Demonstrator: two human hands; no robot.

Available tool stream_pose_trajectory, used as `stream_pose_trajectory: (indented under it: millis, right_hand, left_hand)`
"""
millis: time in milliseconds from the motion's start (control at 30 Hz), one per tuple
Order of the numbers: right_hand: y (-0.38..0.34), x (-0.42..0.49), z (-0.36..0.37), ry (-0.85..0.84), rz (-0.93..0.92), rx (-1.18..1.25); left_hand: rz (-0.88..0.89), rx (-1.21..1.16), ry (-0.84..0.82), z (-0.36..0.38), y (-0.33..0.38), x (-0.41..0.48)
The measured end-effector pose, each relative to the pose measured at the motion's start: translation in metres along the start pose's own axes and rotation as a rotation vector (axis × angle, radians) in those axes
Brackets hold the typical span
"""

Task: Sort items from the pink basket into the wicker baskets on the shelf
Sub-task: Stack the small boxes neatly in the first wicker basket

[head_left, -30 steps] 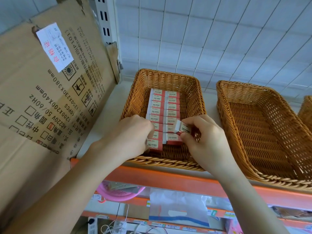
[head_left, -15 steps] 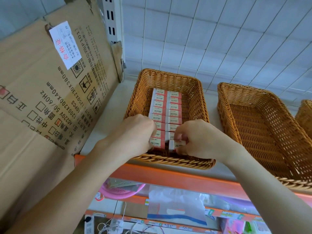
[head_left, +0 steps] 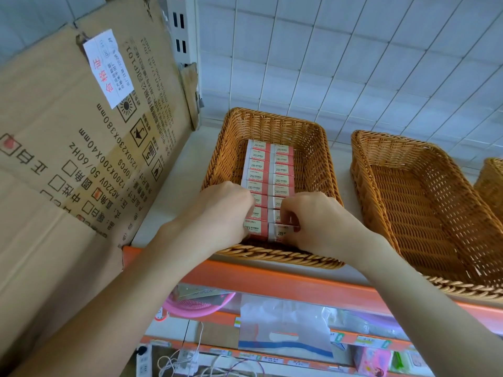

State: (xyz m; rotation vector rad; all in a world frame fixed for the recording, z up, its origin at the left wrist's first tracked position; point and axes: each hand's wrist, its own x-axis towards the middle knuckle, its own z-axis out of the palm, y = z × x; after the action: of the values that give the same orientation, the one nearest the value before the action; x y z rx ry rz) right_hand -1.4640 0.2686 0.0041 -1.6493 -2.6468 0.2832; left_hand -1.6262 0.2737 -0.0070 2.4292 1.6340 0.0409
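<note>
A wicker basket (head_left: pixel 318 148) on the shelf holds two neat columns of small pink-and-white 2B eraser boxes (head_left: pixel 269 170). My left hand (head_left: pixel 220 210) has its fingers curled against the near end of the left column. My right hand (head_left: pixel 318 221) pinches the nearest eraser box (head_left: pixel 280 233) of the right column, which lies flat at the basket's front. The pink basket (head_left: pixel 198 303) sits on the lower shelf, mostly hidden by the orange shelf edge and my left arm.
A second wicker basket (head_left: pixel 424 202) stands to the right with nothing in it, and a third (head_left: pixel 492 178) shows at the far right edge. A large cardboard box (head_left: pixel 70 148) leans at the left. The orange shelf edge (head_left: pixel 285 281) runs in front.
My right hand brought an eraser box down from mid-basket to the front of the right column and laid it flat. My left hand stayed at the left column.
</note>
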Motion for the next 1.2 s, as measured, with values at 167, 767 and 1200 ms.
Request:
stream_pose_trajectory:
  millis: [167, 767, 1200]
  right_hand:
    - [0.000, -0.001, 0.002, 0.019, 0.009, 0.020]
    - [0.010, -0.032, -0.020, 0.364, 0.266, 0.086]
    - [0.017, -0.128, 0.008, 0.286, 0.674, -0.108]
  left_hand:
    - [0.007, -0.001, -0.001, 0.001, -0.002, 0.001]
    - [0.112, -0.196, 0.207, -0.007, 0.003, -0.011]
    - [0.303, -0.054, 0.189, 0.013, 0.082, -0.013]
